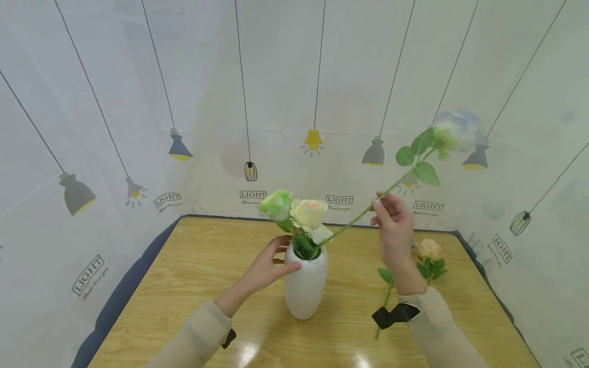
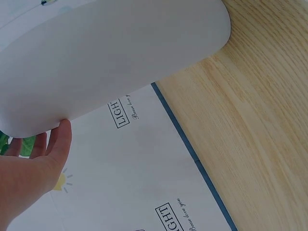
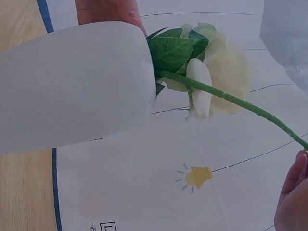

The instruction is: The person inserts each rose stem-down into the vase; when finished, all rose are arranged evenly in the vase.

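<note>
A white vase [image 1: 306,289] stands upright on the table, with a green rose [image 1: 277,205] and a cream rose [image 1: 308,213] in it. My left hand [image 1: 264,266] holds the vase near its rim, thumb in front and fingers behind; the left wrist view shows fingertips against the white wall [image 2: 106,62]. Between thumb and fingers, my right hand [image 1: 397,232] pinches the stem of a pale blue-white rose [image 1: 457,132], held slantwise with its bloom up to the right. In the right wrist view, the lower stem [image 3: 240,102] enters the vase mouth; its end is hidden inside.
On the table [image 1: 207,266], right of the vase, lies a peach rose [image 1: 429,249] with leaves. Another green stem [image 1: 386,301] lies partly behind my right forearm. A white curtain [image 1: 276,76] printed with lamps surrounds the table's back and sides.
</note>
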Motion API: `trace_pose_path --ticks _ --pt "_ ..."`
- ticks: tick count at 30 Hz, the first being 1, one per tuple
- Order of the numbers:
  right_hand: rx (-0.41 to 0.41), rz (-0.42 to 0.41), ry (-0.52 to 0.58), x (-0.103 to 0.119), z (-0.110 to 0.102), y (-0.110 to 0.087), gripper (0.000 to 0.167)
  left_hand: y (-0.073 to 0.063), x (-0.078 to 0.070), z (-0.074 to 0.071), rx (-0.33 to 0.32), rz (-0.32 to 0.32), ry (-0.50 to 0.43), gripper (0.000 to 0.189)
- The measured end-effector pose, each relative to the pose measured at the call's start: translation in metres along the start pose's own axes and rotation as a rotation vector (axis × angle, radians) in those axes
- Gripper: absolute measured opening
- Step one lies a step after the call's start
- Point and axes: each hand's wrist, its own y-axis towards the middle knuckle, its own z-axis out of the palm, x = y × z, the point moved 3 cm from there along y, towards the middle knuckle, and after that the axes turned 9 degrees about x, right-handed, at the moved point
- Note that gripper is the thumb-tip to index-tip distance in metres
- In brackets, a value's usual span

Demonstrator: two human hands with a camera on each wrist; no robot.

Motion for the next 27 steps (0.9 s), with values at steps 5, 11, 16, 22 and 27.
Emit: trace_pose_path --ticks 5,11,16,22,27 --pt "0.042 -0.031 -0.116 -0.006 0.006 0.000 0.012 -0.002 -0.008 0.000 0.010 -0.004 -0.012 0.058" --pt "0.094 0.006 -0.311 -0.016 0.012 -0.005 0.015 0.004 0.017 0.001 0.000 -0.016 0.024 0.061" --pt "0.131 0.066 -0.405 -0.025 0.018 -0.012 0.012 0.006 0.026 0.001 -0.001 -0.014 0.030 0.062" --pt "0.190 0.096 -0.522 -0.023 0.034 -0.025 0.015 0.006 0.026 0.001 0.003 -0.013 0.033 0.063" --pt "0.226 0.134 -0.552 -0.026 0.042 -0.034 0.016 0.006 0.025 0.001 0.004 -0.016 0.031 0.063"
